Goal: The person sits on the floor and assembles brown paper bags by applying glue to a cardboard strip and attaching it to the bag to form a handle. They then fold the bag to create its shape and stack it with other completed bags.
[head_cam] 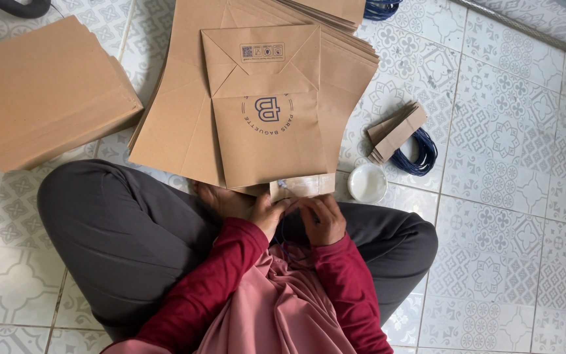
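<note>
L hand (268, 214) & R hand (323, 219) close together over lap, fingers pinching a thin blue cord (287, 244) at near edge of flat brown paper bag (271, 131); bag tops a stack (178, 124) on tiled floor (506, 196); white dish (367, 183) just right; cardboard strips (397, 131) on cord bundle (420, 154) beyond; cardboard slab (40, 92) far left.

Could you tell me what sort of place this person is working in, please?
Probably a home or small workshop floor used for assembling paper bags: patterned floor tiles, a stack of flat brown bags, and blue cord beside card strips.
</note>
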